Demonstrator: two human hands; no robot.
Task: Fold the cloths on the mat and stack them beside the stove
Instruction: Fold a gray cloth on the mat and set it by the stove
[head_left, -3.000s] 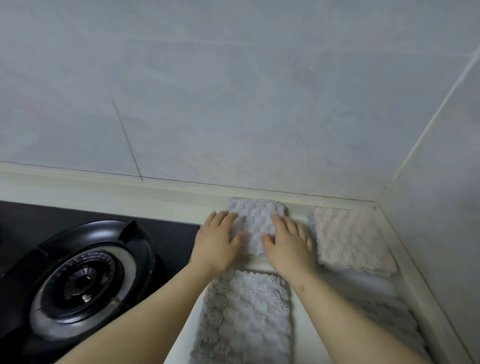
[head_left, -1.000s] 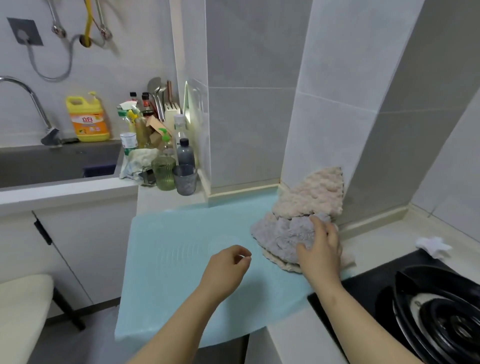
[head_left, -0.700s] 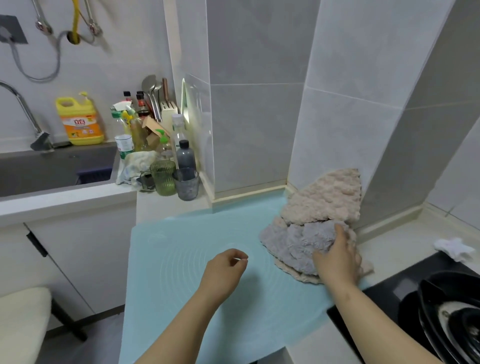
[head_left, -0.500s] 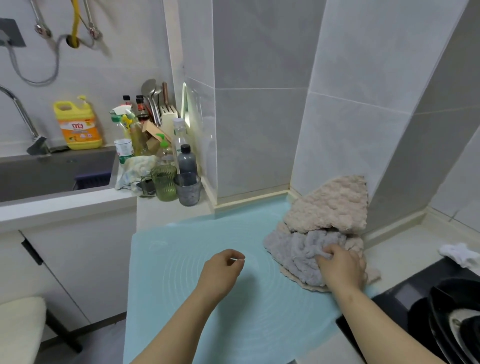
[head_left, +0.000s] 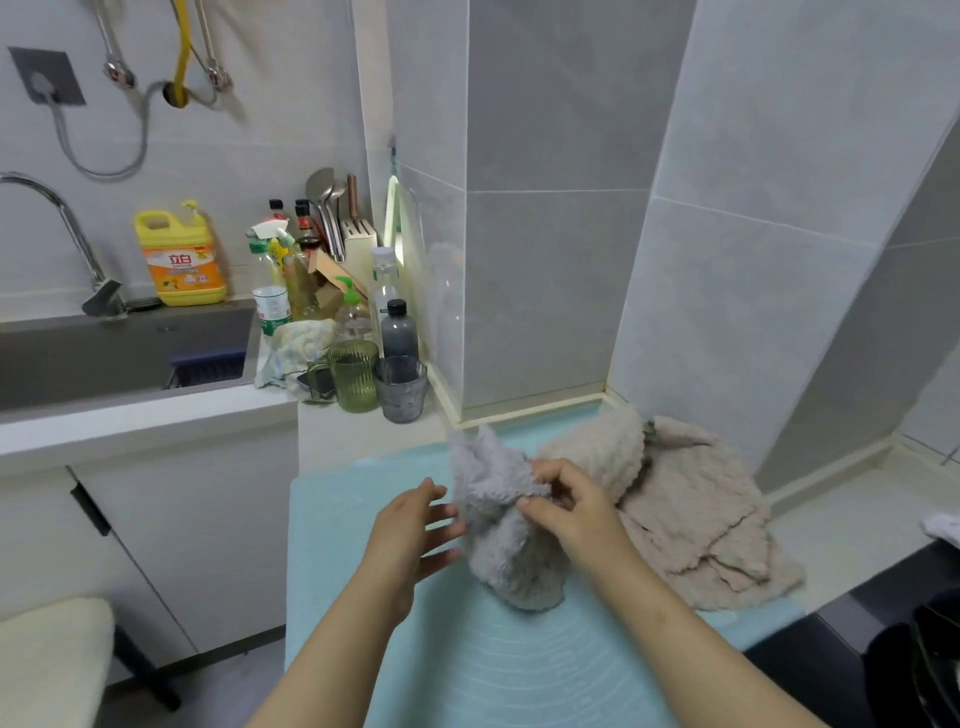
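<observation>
The kitchen is evenly lit by soft, cool, diffuse light. Faint shadows are cast on the mat (head_left: 353, 561) beneath the grey cloth (head_left: 511, 564) and the left hand (head_left: 408, 538), whose fingers (head_left: 441, 512) are slightly blurred. The wall (head_left: 550, 156) lines are bent toward the frame edges. The stove (head_left: 924, 654), near right, is left dark.

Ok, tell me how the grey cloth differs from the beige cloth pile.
The grey cloth is grey, the beige cloth pile tan. The grey cloth stands bunched upright, pinched by the right hand; the beige cloth pile lies spread out by the wall, with no hand gripping it. Both are nubby and unfolded.
</observation>
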